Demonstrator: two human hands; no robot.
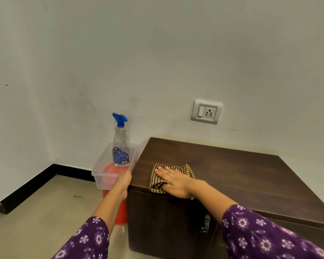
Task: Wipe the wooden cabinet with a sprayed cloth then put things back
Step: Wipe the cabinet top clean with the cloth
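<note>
A dark wooden cabinet (232, 169) stands against the wall on the right. On its top near the front left corner lies a brown checked cloth (185, 170), and my right hand (174, 182) presses flat on it with straight fingers. My left hand (124, 181) grips the near right rim of a clear plastic tub (101, 171) just left of the cabinet. A clear spray bottle (120, 146) with a blue trigger stands upright in the tub. The tub rests on a red stool (120, 208).
A white wall runs behind, with a switch and socket plate (206, 111) above the cabinet. A metal handle (206, 223) shows on the cabinet front. Beige floor tiles (45, 212) with a black skirting lie to the left.
</note>
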